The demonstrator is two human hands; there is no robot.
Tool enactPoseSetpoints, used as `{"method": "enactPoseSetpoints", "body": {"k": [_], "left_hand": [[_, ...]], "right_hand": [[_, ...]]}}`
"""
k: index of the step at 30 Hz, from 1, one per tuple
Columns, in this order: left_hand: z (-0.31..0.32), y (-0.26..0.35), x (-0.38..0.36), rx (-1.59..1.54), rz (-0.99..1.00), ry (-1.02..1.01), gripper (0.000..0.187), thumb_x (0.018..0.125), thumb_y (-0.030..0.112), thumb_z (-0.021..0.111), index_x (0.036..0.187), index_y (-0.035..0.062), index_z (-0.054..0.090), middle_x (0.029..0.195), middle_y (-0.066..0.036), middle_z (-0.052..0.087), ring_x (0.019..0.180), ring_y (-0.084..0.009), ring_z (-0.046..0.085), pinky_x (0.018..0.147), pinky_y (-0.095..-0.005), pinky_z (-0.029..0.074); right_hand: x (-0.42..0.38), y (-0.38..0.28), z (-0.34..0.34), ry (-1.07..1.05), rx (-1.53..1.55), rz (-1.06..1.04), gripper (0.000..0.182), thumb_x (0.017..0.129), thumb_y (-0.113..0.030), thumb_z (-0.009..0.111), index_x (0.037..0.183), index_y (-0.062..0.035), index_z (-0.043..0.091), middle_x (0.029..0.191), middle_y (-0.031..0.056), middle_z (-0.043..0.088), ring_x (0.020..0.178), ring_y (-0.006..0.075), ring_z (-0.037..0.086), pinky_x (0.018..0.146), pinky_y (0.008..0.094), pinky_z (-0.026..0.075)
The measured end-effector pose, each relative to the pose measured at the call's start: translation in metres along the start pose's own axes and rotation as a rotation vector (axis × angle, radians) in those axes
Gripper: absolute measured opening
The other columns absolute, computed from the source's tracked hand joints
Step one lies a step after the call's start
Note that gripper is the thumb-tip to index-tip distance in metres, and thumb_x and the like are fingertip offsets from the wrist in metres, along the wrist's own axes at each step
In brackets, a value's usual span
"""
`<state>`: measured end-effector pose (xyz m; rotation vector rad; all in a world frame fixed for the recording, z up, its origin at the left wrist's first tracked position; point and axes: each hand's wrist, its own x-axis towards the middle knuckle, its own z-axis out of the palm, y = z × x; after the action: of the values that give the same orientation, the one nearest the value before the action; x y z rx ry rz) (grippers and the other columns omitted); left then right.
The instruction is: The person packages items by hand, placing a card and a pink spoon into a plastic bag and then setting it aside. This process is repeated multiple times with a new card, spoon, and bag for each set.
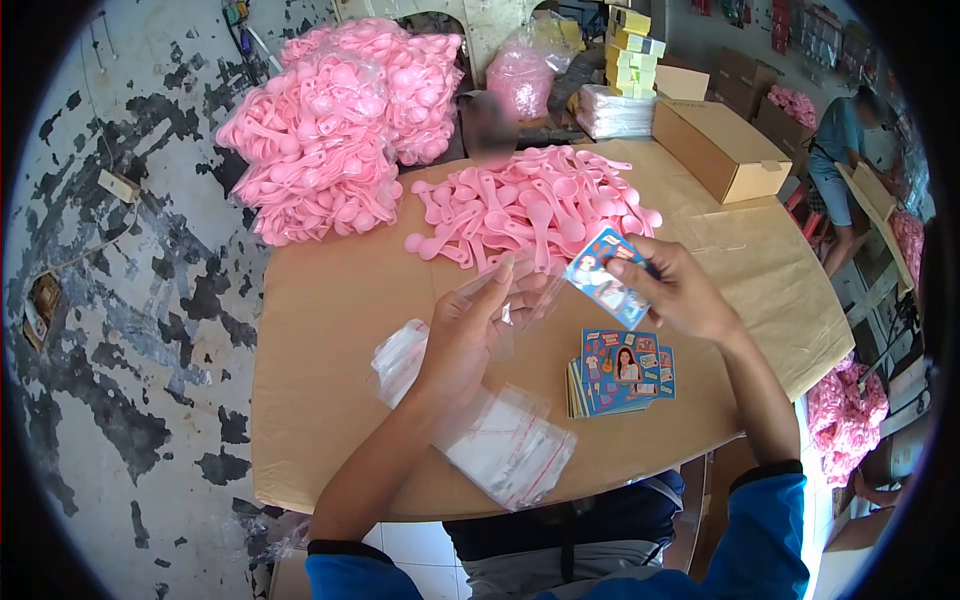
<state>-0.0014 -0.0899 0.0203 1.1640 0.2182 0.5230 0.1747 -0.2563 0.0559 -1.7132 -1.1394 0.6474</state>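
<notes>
My right hand (680, 290) grips a blue printed card (610, 278) between thumb and fingers, tilted above the table. Close to its left edge, my left hand (490, 315) holds a clear plastic bag (540, 300), its thumb and fingers on the thin film. Below my right hand lies a stack of blue printed cards (625, 372), the top one bearing a portrait. Under and beside my left forearm are flat clear bags (510, 445) with red-lined strips, and more bags (400, 358) to the left. A loose heap of pink plastic spoons (545, 205) lies just beyond both hands.
Large clear sacks of pink spoons (330, 130) stand at the back left. A cardboard box (722, 150) sits at the back right, beside stacked yellow packs (630, 60). Brown paper covers the table (330, 330). Another person (840, 150) works at the far right.
</notes>
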Motion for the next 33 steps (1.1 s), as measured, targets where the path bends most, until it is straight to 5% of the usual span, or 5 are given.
{"method": "enactPoseSetpoints", "body": {"k": [1,12,20,26,33], "left_hand": [[0.001,0.0,0.0,0.001,0.006,0.016,0.045,0.098,0.034,0.052,0.124,-0.0036,0.054,0.108,-0.012,0.065,0.097,-0.0211,0.065,0.086,-0.0352,0.052],[0.002,-0.002,0.001,-0.101,0.109,0.117,0.048,0.096,0.039,0.056,0.122,-0.0019,0.058,0.114,-0.012,0.063,0.104,-0.017,0.061,0.089,-0.0336,0.05],[-0.001,-0.003,0.002,-0.076,0.123,0.186,0.049,0.095,0.038,0.058,0.123,-0.0021,0.057,0.12,-0.014,0.061,0.11,-0.0173,0.059,0.093,-0.0339,0.05],[-0.002,-0.003,0.001,0.001,0.152,0.171,0.045,0.097,0.035,0.056,0.124,-0.0005,0.055,0.115,-0.011,0.062,0.105,-0.0204,0.061,0.091,-0.0361,0.051],[-0.002,-0.015,0.002,0.009,0.16,0.104,0.042,0.096,0.035,0.057,0.119,0.0006,0.061,0.106,-0.006,0.066,0.098,-0.0111,0.061,0.089,-0.0291,0.05]], "right_hand": [[0.005,0.011,0.009,-0.002,0.088,-0.082,0.02,0.099,-0.025,0.055,0.104,-0.0063,0.061,0.066,-0.0042,0.053,0.047,0.0009,0.046,0.039,0.0189,0.038],[0.018,0.019,0.055,-0.023,0.257,-0.291,0.024,0.099,-0.021,0.053,0.113,-0.0031,0.058,0.083,0.0011,0.063,0.061,0.0037,0.058,0.051,0.0207,0.049],[0.018,0.011,0.041,0.25,0.393,-0.292,0.023,0.099,-0.022,0.053,0.113,-0.0036,0.055,0.084,-0.0005,0.062,0.062,0.0032,0.057,0.047,0.0205,0.048],[0.017,0.02,0.04,0.119,-0.001,-0.429,0.016,0.095,-0.016,0.058,0.102,-0.002,0.058,0.074,0.0025,0.062,0.055,0.0072,0.055,0.048,0.0243,0.043],[0.015,0.012,0.049,0.051,-0.103,-0.38,0.019,0.092,-0.015,0.06,0.106,-0.0004,0.06,0.071,0.0082,0.064,0.057,0.0091,0.055,0.054,0.0276,0.044]]}}
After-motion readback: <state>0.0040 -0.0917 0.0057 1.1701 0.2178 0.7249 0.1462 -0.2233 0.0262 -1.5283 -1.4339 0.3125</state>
